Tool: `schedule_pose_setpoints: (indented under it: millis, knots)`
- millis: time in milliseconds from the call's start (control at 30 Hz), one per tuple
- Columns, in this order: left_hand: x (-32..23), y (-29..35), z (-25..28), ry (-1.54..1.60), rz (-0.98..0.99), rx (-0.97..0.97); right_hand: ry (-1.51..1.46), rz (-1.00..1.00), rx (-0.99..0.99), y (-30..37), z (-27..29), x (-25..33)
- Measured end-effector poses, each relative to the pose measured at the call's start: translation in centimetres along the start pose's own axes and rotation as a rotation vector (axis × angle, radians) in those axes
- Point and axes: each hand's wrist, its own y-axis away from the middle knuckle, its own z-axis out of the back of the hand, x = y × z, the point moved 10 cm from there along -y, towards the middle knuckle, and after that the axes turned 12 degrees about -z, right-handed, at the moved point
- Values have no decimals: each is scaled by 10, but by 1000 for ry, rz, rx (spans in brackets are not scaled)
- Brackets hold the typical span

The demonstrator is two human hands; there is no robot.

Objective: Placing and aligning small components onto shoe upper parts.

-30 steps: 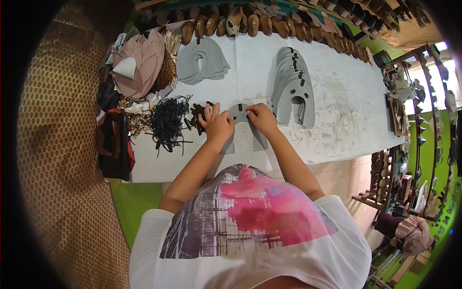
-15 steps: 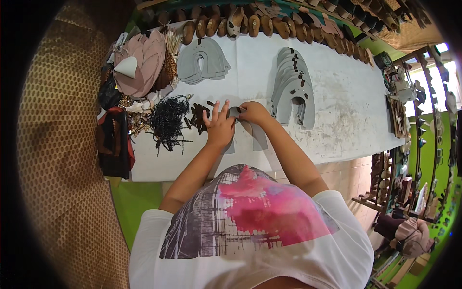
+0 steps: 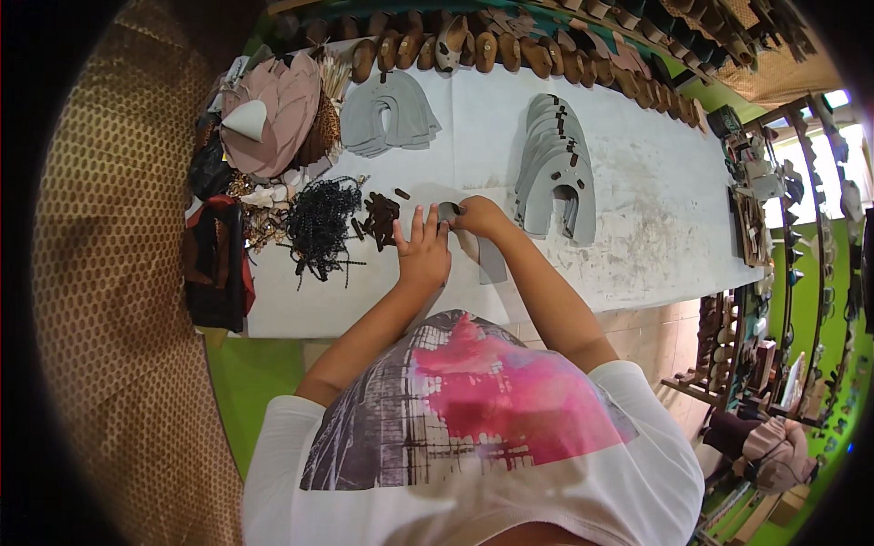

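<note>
A grey U-shaped shoe-upper piece (image 3: 492, 261) lies at the front of the white table, its curved top raised between my hands. My right hand (image 3: 482, 218) is closed on that curved top, fingertips pinched. Spread and pointing away from me, the fingers of my left hand (image 3: 424, 257) rest against the piece's left side; the thumb is hidden. Just left of that hand is a heap of small dark brown strips (image 3: 379, 218), with one loose strip (image 3: 402, 193) above it. To the right sits an overlapping row of grey U-shaped pieces (image 3: 574, 191) bearing small brown strips.
Another stack of grey U-shaped pieces (image 3: 387, 114) lies farther back. Black beaded trim (image 3: 319, 227) and pink cut pieces (image 3: 273, 109) crowd the left side. Wooden shoe lasts (image 3: 486, 52) line the far edge. Shoe racks (image 3: 790, 227) stand at the right.
My left hand has shifted slightly down and right, away from the brown strips. The right hand keeps its pinch on the grey piece, whose left leg is now hidden.
</note>
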Motion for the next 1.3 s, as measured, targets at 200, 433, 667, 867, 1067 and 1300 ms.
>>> schedule_pose_setpoints:
  millis: [200, 433, 667, 867, 1067, 1300]
  knots:
    - [18, 10, -3, 110, 97, 80, 42, -35, 113, 1, -3, 5]
    - [10, 15, -16, 146, 20, 139, -593, -138, 301, -20, -7, -11]
    - [10, 22, -19, 151, 44, 148, 28, 85, 103, -12, -4, 19]
    - [8, 20, -22, 150, 67, 244, 187, 94, -8, -17, -7, 17]
    - [9, 22, -24, 138, 59, 210, 264, 124, 14, -22, -9, 20]
    - [9, 23, -28, 170, 65, 246, 409, 105, 48, -26, -7, 21]
